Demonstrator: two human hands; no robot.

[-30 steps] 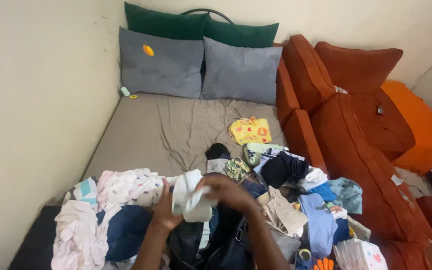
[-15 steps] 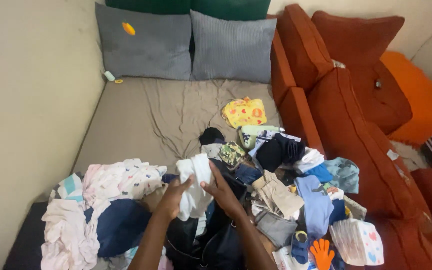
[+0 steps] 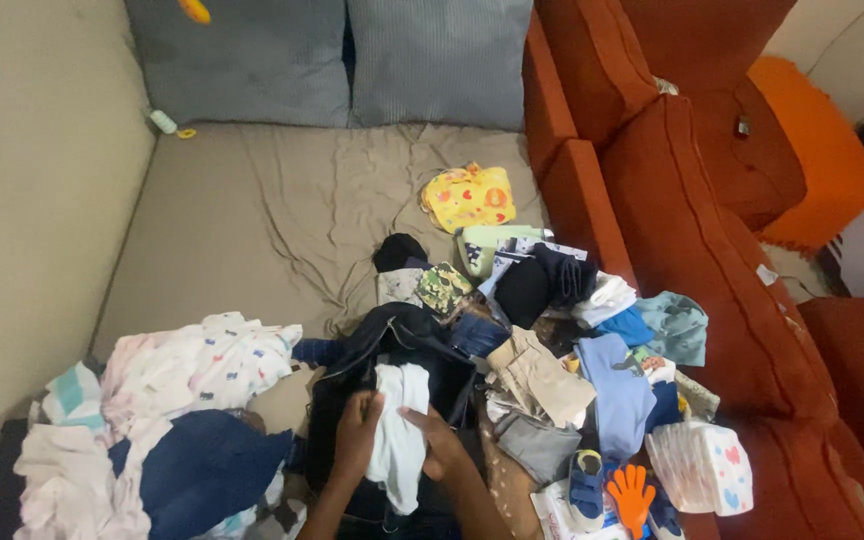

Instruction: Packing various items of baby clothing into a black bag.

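I pinch the white cloth (image 3: pixel 398 432) between left hand (image 3: pixel 357 440) and right hand (image 3: pixel 434 442), both grips closed on it, keeping it flat over the dark bag (image 3: pixel 392 345).

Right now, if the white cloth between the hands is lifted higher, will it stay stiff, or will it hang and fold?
The white cloth would probably hang limp: it already drapes in soft folds between the left hand and right hand. It looks thin and small, so likely light. It seems unlikely to slip, since both hands pinch it over the dark garment.
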